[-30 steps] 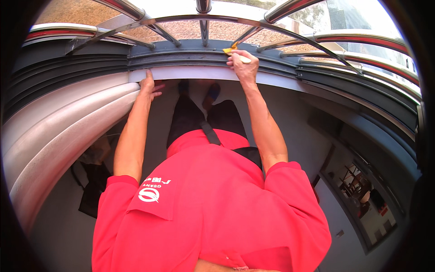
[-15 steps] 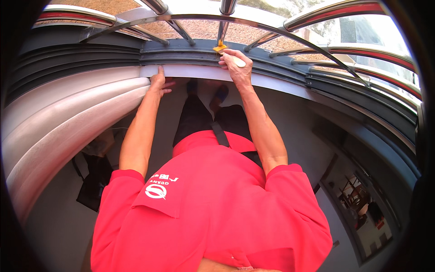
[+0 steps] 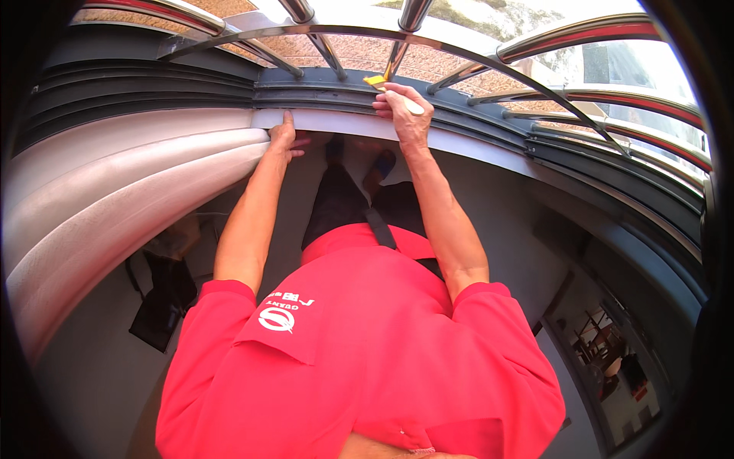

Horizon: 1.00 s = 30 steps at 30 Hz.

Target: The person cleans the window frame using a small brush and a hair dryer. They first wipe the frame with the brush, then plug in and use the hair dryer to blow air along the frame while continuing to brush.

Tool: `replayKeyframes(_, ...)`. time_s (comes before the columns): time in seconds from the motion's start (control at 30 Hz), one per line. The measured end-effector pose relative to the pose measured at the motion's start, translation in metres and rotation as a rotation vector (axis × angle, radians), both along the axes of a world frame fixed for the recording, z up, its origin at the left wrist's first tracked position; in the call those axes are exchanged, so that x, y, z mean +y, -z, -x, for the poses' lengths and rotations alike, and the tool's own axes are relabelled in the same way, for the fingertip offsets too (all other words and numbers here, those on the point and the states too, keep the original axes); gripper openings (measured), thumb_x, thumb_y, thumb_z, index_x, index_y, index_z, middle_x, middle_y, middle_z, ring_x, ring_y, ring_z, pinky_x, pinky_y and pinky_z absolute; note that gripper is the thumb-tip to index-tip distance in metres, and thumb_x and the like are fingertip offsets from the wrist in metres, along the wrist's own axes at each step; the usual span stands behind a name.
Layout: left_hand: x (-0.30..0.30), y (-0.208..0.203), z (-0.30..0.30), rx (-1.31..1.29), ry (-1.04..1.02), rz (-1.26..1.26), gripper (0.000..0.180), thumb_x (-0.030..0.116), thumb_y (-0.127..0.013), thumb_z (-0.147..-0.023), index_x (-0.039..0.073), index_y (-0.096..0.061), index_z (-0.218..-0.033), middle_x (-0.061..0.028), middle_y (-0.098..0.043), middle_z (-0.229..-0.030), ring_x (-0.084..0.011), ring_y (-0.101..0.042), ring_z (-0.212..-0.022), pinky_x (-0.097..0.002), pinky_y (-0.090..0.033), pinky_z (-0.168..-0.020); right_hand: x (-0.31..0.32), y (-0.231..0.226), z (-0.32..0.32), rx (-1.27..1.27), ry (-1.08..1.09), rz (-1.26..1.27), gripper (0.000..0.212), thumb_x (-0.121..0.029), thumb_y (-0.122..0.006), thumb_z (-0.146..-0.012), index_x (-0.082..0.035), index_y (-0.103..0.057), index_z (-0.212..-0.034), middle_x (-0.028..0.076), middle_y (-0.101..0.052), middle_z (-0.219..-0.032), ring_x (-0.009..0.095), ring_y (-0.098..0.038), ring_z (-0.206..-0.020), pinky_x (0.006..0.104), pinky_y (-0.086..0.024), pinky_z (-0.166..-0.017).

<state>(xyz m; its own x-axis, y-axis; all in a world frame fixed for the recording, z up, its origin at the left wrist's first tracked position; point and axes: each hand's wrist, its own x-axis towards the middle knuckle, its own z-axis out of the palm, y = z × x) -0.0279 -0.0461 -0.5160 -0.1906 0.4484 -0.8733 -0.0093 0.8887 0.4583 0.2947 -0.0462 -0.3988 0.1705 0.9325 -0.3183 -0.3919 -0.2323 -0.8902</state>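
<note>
In my right hand [image 3: 409, 115] is a flat brush with a pale handle and yellow bristles [image 3: 375, 80]. The fingers are closed round its handle. Its bristle end is over the dark grey window track [image 3: 321, 98], close to the foot of an upright metal bar [image 3: 397, 57]; whether it touches the frame is hard to tell. At the edge of the white sill [image 3: 344, 122] rests my left hand [image 3: 283, 139], beside the curtain's end. Its thumb lies up on the sill, and its fingers stretch out below the edge, holding nothing.
Shiny metal window bars [image 3: 566, 88] curve across the top, with a brownish surface outside. A pale, folded curtain [image 3: 138, 168] hangs at the left. Below it is a dark bag-like object [image 3: 164, 302]. At the lower right is an opening [image 3: 612, 359] with furniture beyond.
The brush has moved a little left relative to the bars, away from the foot of the upright one. My left hand stays at the sill. The whole view has shifted slightly.
</note>
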Motion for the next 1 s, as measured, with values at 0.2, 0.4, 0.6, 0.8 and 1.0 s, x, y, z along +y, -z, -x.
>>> replayKeyframes(0.2,-0.002,-0.016,-0.022,0.102,-0.088,0.037,0.083,0.075,-0.040,-0.109,0.009,-0.043,-0.160,-0.0149,-0.065,-0.147,-0.0409,-0.075,-0.117,-0.0646,-0.054,-0.097,-0.026,0.010,-0.049,-0.321,-0.107,0.106,0.017,-0.009,-0.069,-0.101,0.002,-0.079,-0.110,0.010,-0.079,-0.088,0.013,-0.074,-0.072,0.0248,-0.060,-0.064)
replayKeyframes(0.4,0.002,-0.018,-0.024,0.057,-0.024,0.041,0.087,0.072,-0.043,-0.109,0.005,-0.029,-0.162,-0.0177,-0.059,-0.151,-0.0428,-0.076,-0.113,-0.0676,-0.054,-0.097,-0.013,0.019,0.026,-0.229,-0.271,-0.037,0.021,-0.011,-0.072,-0.103,0.001,-0.077,-0.118,0.009,-0.079,-0.094,0.013,-0.076,-0.079,0.0258,-0.060,-0.069)
replayKeyframes(0.6,-0.006,-0.009,-0.008,-0.003,-0.030,-0.018,0.102,0.069,-0.048,-0.109,-0.002,-0.002,-0.164,-0.0223,-0.049,-0.160,-0.0447,-0.077,-0.107,-0.0704,-0.054,-0.094,-0.042,0.001,-0.037,-0.411,-0.068,-0.031,0.016,-0.007,-0.070,-0.098,0.001,-0.080,-0.107,0.007,-0.076,-0.085,0.012,-0.074,-0.072,0.0254,-0.059,-0.063)
replayKeyframes(0.8,0.003,-0.006,-0.012,-0.027,0.047,0.008,0.100,0.070,-0.048,-0.108,-0.001,-0.009,-0.166,-0.0217,-0.053,-0.157,-0.0448,-0.076,-0.110,-0.0693,-0.055,-0.095,-0.025,0.022,0.018,-0.307,-0.197,0.028,0.020,-0.014,-0.074,-0.102,-0.001,-0.078,-0.116,0.008,-0.078,-0.091,0.013,-0.075,-0.077,0.0255,-0.060,-0.066)
replayKeyframes(1.0,-0.004,-0.024,-0.004,-0.044,0.056,0.011,0.090,0.076,-0.046,-0.107,0.008,-0.035,-0.164,-0.0185,-0.063,-0.149,-0.0417,-0.076,-0.114,-0.0649,-0.054,-0.094,-0.040,-0.014,0.003,-0.288,0.044,-0.028,0.021,-0.012,-0.072,-0.101,0.000,-0.077,-0.117,0.007,-0.078,-0.092,0.013,-0.074,-0.075,0.0268,-0.060,-0.066)
